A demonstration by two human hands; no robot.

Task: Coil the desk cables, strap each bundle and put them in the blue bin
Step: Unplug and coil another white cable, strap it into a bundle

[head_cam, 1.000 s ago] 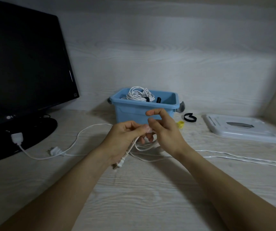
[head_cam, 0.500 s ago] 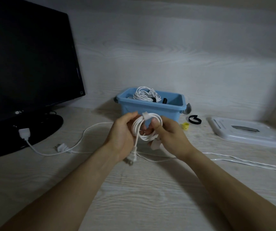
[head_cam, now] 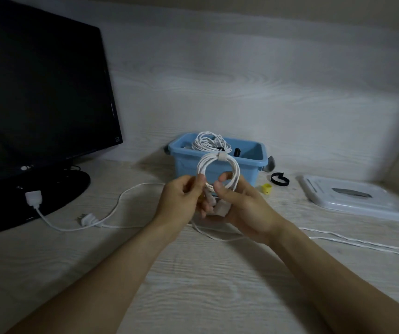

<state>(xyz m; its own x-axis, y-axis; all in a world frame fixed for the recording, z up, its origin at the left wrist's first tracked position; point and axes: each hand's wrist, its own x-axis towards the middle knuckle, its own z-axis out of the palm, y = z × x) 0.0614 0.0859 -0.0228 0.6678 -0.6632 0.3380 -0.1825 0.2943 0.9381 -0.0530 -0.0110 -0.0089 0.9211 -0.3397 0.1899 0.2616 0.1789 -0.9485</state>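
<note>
A white coiled cable point(head_cam: 235, 173) stands upright between both hands, bound at its top by a white strap point(head_cam: 222, 156). My left hand point(head_cam: 181, 201) pinches the coil's left side. My right hand point(head_cam: 239, 206) grips its lower right side, thumb through the loop. Behind it sits the blue bin point(head_cam: 254, 165) with another strapped white coil point(head_cam: 209, 141) inside. A black strap point(head_cam: 280, 180) and a yellow strap point(head_cam: 266, 189) lie on the desk right of the bin.
A black monitor point(head_cam: 36, 104) stands at the left, with a white plug point(head_cam: 34, 197) and loose white cable point(head_cam: 111, 213) running across the desk. Another white cable point(head_cam: 362, 243) trails off to the right. A white flat lid point(head_cam: 352, 201) lies at the right.
Both hands raised the coil from a low, hidden bunch to an upright loop in front of the bin. The camera view shifted slightly right.
</note>
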